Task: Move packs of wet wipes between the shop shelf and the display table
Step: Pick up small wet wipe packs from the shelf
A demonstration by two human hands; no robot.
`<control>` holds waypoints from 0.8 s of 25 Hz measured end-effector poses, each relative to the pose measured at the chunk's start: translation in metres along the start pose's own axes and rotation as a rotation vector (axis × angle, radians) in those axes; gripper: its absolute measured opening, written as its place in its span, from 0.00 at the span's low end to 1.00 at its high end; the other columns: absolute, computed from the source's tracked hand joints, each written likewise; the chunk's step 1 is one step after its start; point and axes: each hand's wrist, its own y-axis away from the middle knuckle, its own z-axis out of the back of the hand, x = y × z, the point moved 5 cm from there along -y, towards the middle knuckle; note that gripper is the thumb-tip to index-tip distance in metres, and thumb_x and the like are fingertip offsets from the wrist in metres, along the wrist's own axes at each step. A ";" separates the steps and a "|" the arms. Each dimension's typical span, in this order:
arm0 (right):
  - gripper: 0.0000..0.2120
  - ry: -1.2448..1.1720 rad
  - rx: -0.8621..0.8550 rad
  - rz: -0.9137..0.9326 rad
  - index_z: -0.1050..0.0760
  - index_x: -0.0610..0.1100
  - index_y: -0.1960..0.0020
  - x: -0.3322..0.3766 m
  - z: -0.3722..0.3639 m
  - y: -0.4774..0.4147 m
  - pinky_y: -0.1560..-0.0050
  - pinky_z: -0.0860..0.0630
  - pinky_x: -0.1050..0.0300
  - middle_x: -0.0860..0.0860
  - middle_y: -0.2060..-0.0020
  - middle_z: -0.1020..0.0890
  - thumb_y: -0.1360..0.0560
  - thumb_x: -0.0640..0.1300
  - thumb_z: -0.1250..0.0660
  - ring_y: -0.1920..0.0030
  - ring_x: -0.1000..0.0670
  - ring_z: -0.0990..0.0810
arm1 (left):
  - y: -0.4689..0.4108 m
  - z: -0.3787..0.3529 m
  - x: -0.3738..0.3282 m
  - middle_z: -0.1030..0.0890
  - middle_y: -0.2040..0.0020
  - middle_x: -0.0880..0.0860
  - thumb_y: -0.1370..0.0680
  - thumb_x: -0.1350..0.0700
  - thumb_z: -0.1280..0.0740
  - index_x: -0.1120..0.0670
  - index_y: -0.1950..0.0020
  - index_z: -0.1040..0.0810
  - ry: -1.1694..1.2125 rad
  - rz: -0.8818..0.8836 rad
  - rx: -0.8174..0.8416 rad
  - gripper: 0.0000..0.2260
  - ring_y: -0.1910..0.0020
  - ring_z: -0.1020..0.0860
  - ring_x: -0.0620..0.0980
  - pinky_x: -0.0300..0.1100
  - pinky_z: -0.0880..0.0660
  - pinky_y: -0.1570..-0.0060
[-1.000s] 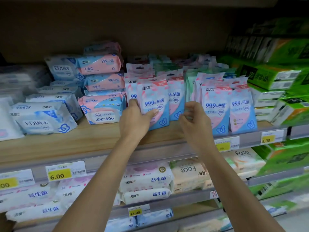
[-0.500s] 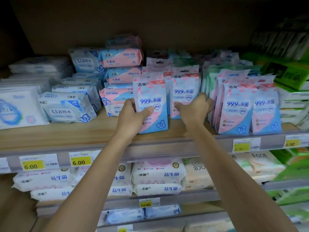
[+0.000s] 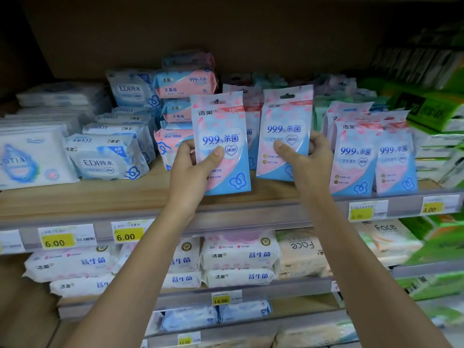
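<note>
Before the shelf [image 3: 100,194], packs [image 3: 221,121] upright

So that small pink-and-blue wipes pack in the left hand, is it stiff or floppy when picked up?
Probably fairly firm: the wipes pack stands flat above the left hand, which grips only its lower left edge. Likely light, since thumb and fingers alone hold it. The film looks glossy, so it may be slippery.

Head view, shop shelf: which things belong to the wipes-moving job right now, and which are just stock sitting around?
In the job:
left hand, holding a pink-blue wipes pack
right hand, holding a second pack
wooden shelf board

Just lying about:
EDI packs
green tissue packs
price tags
lower-shelf packs
</note>
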 end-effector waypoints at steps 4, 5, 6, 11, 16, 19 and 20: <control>0.15 -0.169 0.143 -0.109 0.29 0.43 0.51 0.002 0.004 0.043 0.62 0.19 0.57 0.51 0.59 0.16 0.32 0.34 0.26 0.60 0.51 0.16 | 0.034 0.023 -0.006 0.17 0.54 0.47 0.25 0.58 0.31 0.54 0.47 0.27 0.008 -0.009 -0.012 0.08 0.58 0.18 0.43 0.37 0.23 0.59; 0.15 -0.192 0.181 -0.153 0.29 0.43 0.51 -0.004 0.003 0.055 0.60 0.18 0.54 0.50 0.57 0.16 0.32 0.35 0.26 0.58 0.49 0.16 | 0.046 0.030 -0.004 0.17 0.55 0.46 0.25 0.59 0.32 0.54 0.47 0.27 0.006 0.002 -0.025 0.08 0.60 0.18 0.41 0.35 0.23 0.62; 0.15 -0.209 0.218 -0.204 0.29 0.41 0.49 -0.010 0.003 0.069 0.59 0.18 0.52 0.49 0.55 0.16 0.31 0.35 0.27 0.56 0.47 0.16 | 0.060 0.038 -0.001 0.17 0.55 0.45 0.24 0.59 0.32 0.54 0.48 0.27 0.008 0.017 -0.047 0.08 0.61 0.18 0.39 0.34 0.23 0.64; 0.20 -0.224 0.422 -0.395 0.28 0.39 0.44 -0.052 0.009 0.139 0.57 0.17 0.52 0.48 0.52 0.16 0.34 0.37 0.28 0.55 0.48 0.16 | 0.153 0.079 0.036 0.17 0.55 0.48 0.25 0.60 0.31 0.57 0.47 0.28 -0.021 0.121 -0.287 0.09 0.62 0.18 0.38 0.30 0.26 0.69; 0.18 -0.117 0.787 -0.574 0.29 0.41 0.49 -0.096 0.013 0.215 0.61 0.18 0.55 0.53 0.59 0.14 0.36 0.36 0.26 0.60 0.52 0.16 | 0.276 0.103 0.083 0.16 0.48 0.54 0.27 0.58 0.28 0.61 0.43 0.26 -0.021 0.273 -0.590 0.15 0.52 0.17 0.50 0.38 0.22 0.59; 0.15 -0.035 1.023 -0.674 0.29 0.41 0.49 -0.115 0.014 0.276 0.65 0.19 0.59 0.53 0.62 0.15 0.32 0.30 0.30 0.63 0.53 0.16 | 0.368 0.107 0.100 0.15 0.51 0.52 0.25 0.60 0.32 0.59 0.45 0.25 0.063 0.372 -0.849 0.10 0.54 0.17 0.50 0.42 0.20 0.58; 0.16 -0.005 1.109 -0.694 0.28 0.41 0.48 -0.119 0.013 0.298 0.63 0.18 0.57 0.53 0.62 0.14 0.32 0.31 0.29 0.62 0.51 0.16 | 0.401 0.109 0.102 0.15 0.52 0.52 0.25 0.60 0.31 0.59 0.46 0.26 0.099 0.388 -0.941 0.10 0.56 0.17 0.49 0.41 0.19 0.60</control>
